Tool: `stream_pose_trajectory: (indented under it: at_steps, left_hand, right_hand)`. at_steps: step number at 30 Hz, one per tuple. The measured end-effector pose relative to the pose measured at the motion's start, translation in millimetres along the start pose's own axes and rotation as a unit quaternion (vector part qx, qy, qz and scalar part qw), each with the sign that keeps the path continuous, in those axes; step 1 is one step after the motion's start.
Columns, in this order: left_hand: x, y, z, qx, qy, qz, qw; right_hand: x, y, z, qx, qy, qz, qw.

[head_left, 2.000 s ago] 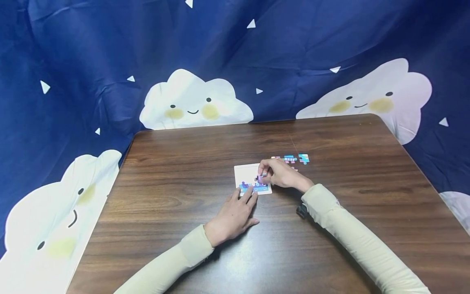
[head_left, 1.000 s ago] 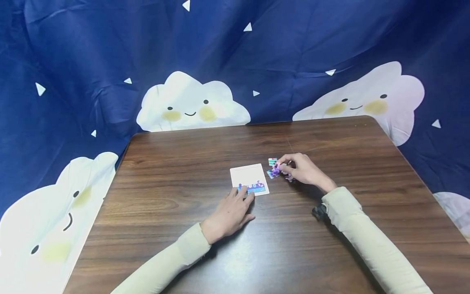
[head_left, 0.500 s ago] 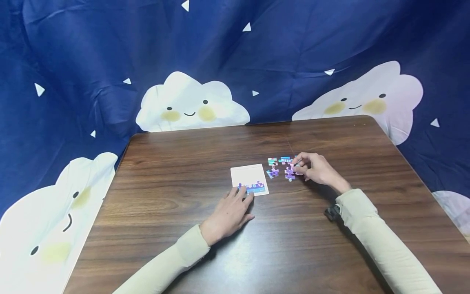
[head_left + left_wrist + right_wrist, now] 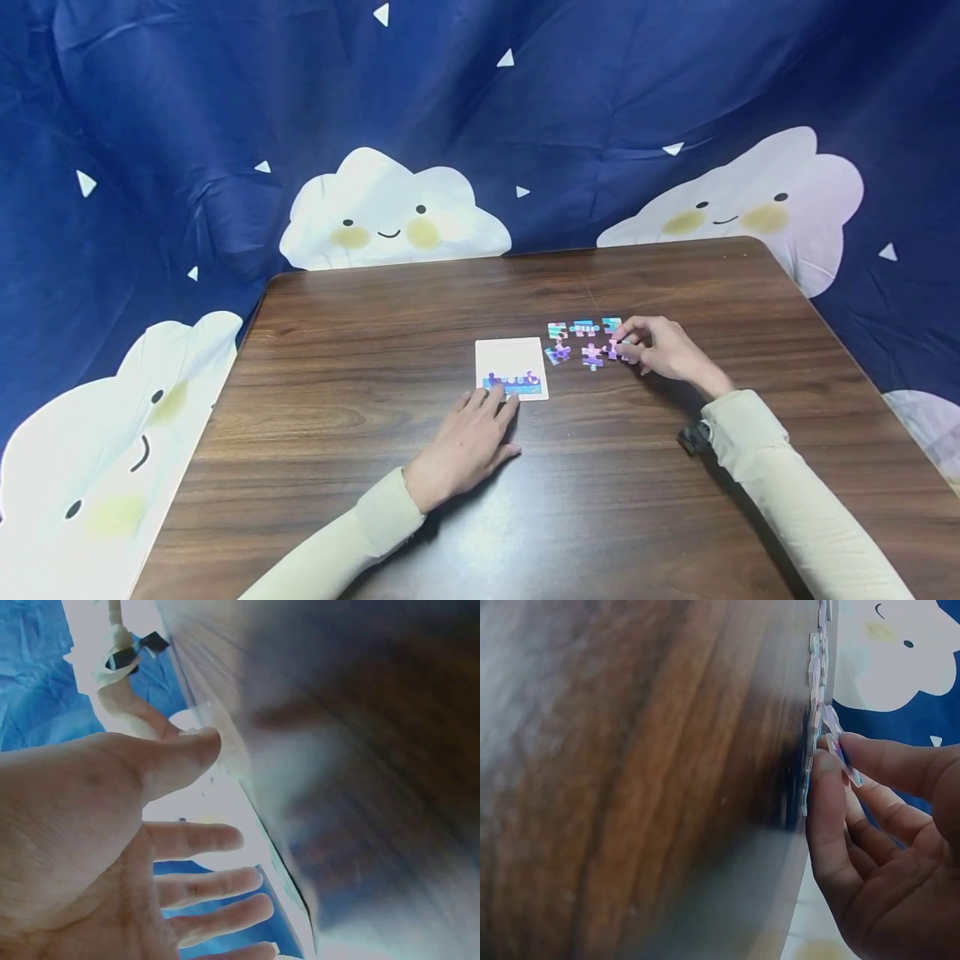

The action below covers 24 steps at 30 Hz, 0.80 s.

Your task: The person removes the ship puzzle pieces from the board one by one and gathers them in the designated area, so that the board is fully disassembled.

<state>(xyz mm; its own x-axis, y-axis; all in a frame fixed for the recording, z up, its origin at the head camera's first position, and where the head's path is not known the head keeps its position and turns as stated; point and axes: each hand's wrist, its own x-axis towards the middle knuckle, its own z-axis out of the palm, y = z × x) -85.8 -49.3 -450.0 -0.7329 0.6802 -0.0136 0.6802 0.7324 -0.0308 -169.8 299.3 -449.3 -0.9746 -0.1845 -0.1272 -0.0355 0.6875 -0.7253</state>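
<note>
A square white puzzle board (image 4: 510,354) lies mid-table, with a row of joined blue and purple pieces (image 4: 522,384) along its near side. My left hand (image 4: 461,446) rests its fingertips on that near edge, fingers spread and fairly straight. To the board's right my right hand (image 4: 667,350) pinches a pink and purple puzzle piece (image 4: 841,754) between thumb and finger, tilted just off the table in the right wrist view. Beside it lie several loose pieces: a pink-purple one (image 4: 592,356), a purple one (image 4: 558,353), a blue one (image 4: 584,328) and a striped one (image 4: 557,331).
The brown wooden table (image 4: 360,350) runs back to a dark blue curtain (image 4: 480,100) printed with white clouds. A small dark device (image 4: 693,437) sits at the right wrist. In the left wrist view the board's surface is seen edge-on.
My right hand has moved from over the board to the loose pieces, then further right along them, and now pinches one at the right end. The left hand stays at the board's near edge.
</note>
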Motion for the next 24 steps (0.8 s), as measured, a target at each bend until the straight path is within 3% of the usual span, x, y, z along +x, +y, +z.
stream_pose_trajectory:
  at_steps: [6, 16, 24]
  left_hand:
    - [-5.1, 5.2, -3.7, -0.020, -0.006, 0.014, 0.9997]
    - [-7.3, 8.9, -0.5, -0.035, -0.043, 0.007, 0.9984]
    - [-6.9, 11.4, 0.8, -0.033, -0.054, -0.002, 0.9980]
  right_hand:
    - [-1.0, 3, -1, -0.016, -0.008, 0.002, 0.9998]
    - [3.3, 9, -1, -0.038, 0.001, 0.012, 0.9992]
    - [4.3, 7, 0, -0.049, 0.019, -0.002, 0.9986]
